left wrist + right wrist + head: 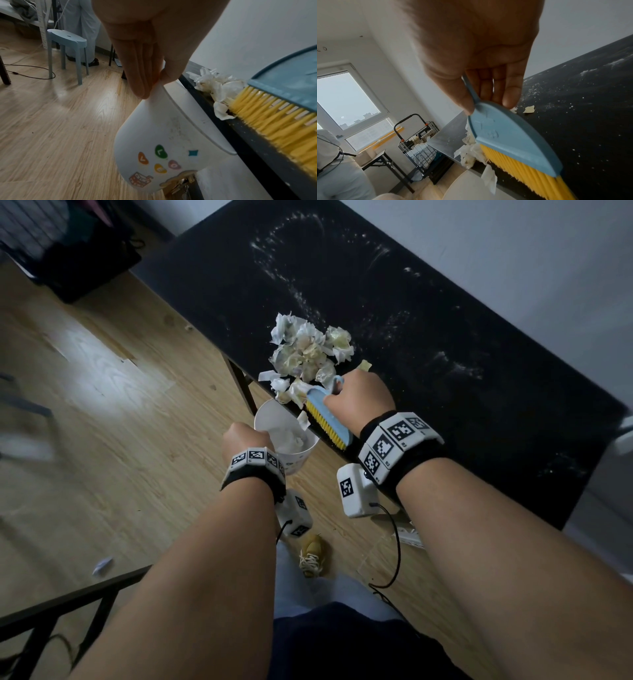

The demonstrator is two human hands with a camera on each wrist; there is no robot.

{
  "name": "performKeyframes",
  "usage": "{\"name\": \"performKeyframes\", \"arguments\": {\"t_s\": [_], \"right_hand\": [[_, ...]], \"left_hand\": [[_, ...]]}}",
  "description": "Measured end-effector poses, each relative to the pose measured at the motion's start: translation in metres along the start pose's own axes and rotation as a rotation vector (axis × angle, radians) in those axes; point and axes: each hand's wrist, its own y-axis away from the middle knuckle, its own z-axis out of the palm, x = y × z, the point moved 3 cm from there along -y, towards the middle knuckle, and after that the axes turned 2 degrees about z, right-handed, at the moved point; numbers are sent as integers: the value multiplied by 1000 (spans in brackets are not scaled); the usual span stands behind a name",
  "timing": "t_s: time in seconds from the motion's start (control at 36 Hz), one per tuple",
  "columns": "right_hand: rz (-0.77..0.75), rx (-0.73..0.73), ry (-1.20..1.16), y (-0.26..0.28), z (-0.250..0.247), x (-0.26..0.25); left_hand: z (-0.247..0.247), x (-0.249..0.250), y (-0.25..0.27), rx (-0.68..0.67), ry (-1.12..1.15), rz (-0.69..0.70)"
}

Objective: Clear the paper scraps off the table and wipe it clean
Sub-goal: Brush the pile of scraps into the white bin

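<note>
A heap of crumpled white paper scraps [308, 350] lies on the black table [445, 344] near its front edge. My right hand [359, 395] grips the handle of a blue brush with yellow bristles [329, 422], whose bristles [522, 174] stand on the table edge against the scraps [471, 152]. My left hand [245, 440] pinches the rim of a white bin [287, 436] held just below the table edge; the bin [164, 142] bears coloured stickers. Some scraps lie inside it, and one scrap [303, 419] hangs over the edge.
White powdery streaks [291, 244] mark the table's far part. A yellow shoe [313, 556] and a small scrap [102, 566] are on the wooden floor. A blue stool [67, 40] and a wire cart [418, 143] stand further off.
</note>
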Motion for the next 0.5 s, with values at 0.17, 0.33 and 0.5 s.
{"name": "performKeyframes", "arguments": {"t_s": [0.17, 0.33, 0.5], "right_hand": [[65, 171, -64, -4, -15, 1], [67, 329, -39, -20, -21, 6], [50, 247, 45, -38, -14, 10]], "left_hand": [[-3, -5, -9, 12, 22, -15], [-11, -6, -16, 15, 21, -23], [-15, -4, -20, 22, 17, -25]]}}
